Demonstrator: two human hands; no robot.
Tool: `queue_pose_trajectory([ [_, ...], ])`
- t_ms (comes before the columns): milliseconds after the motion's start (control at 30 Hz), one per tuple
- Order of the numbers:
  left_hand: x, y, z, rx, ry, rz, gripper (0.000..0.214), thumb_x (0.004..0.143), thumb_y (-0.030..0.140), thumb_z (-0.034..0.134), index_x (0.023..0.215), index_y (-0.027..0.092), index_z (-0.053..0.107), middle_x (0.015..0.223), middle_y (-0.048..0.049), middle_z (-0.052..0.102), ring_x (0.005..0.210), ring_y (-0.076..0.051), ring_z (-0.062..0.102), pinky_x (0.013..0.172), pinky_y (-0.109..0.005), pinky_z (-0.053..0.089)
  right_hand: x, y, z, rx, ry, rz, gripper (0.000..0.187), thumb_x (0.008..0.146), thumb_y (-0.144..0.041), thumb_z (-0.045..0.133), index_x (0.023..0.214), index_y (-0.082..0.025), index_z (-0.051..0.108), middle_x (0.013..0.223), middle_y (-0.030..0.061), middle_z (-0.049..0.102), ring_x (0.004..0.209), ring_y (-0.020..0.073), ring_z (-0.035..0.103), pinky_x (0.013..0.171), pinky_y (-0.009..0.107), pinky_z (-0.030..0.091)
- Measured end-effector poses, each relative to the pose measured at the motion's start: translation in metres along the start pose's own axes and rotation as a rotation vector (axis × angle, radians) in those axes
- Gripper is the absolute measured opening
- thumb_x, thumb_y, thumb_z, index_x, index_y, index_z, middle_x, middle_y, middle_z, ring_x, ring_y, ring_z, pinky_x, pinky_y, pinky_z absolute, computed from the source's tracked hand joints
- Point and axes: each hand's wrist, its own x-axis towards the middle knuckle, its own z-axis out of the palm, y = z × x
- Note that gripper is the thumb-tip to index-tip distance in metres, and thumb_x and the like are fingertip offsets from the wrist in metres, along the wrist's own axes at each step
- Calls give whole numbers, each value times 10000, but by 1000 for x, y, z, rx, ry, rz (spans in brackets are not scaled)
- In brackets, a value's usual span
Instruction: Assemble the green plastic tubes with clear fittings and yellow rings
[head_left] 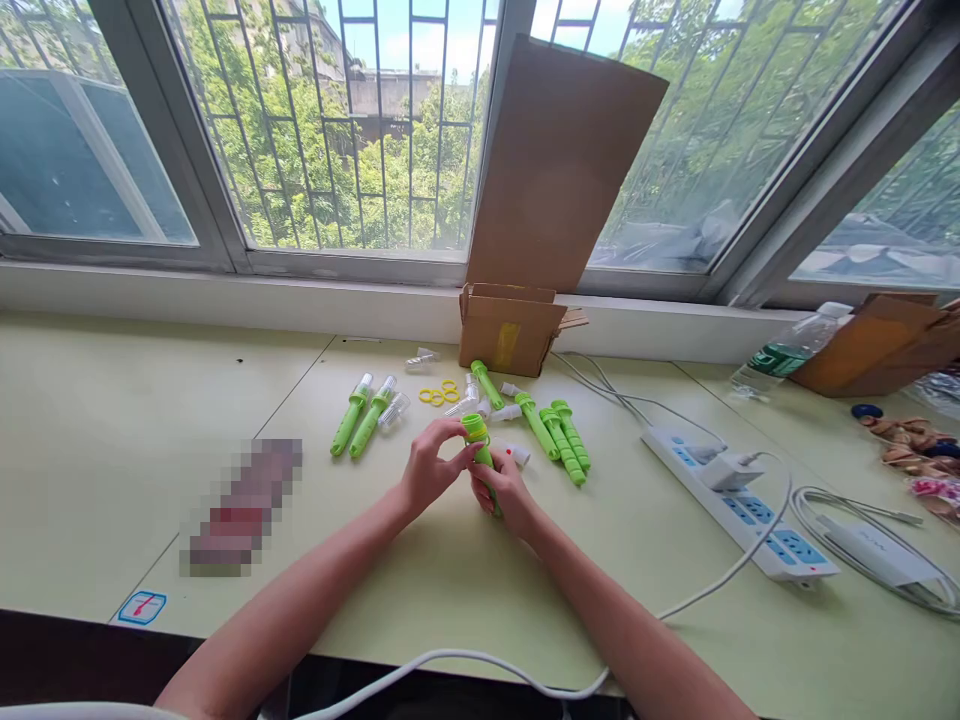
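My right hand (508, 490) is closed around the lower part of a green plastic tube (475, 428), which tilts upward with its wider collar at the top. My left hand (433, 468) pinches the same tube just below the collar, where a yellow band shows. Fingers cover most of the tube's body. Just beyond my hands lie loose yellow rings (433, 397), clear plastic caps (469, 400) and a white cylindrical piece with a red spot (517, 455). Several more green tubes (538, 428) rest to the right. Two green tubes with clear caps (351, 418) lie to the left.
A cardboard box (506, 330) stands against the window ledge. On the right are a white power strip (739, 505) with cables, a charger (881, 550) and a water bottle (787, 350). A white cable (450, 655) crosses the front edge. A pixelated object (244, 510) lies left.
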Motion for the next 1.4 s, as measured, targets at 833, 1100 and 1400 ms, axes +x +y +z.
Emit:
queue_pose_trajectory([
  [833,2,5,-3,9,7,2,208,748,287,706,904,186,613,941,-54,674,900,-182,663,803,-365,593,-1,-4,6,-49,49,-35,378,787,-498,579,611,-212,406,412,-79,392,306,60,299,325,211,234],
  [1100,0,4,0,-10,54,-23,236,749,278,703,930,179,588,905,-40,669,849,-162,669,791,-367,599,1,-3,7,-296,191,-152,217,782,-393,588,775,-203,484,549,-57,470,412,92,405,401,226,333],
  [1400,-1,7,-1,67,13,70,240,725,289,728,911,200,604,969,-68,665,928,-210,652,803,-385,577,2,1,7,-282,223,-180,203,785,-372,555,700,-212,462,488,-60,420,429,100,359,410,235,296],
])
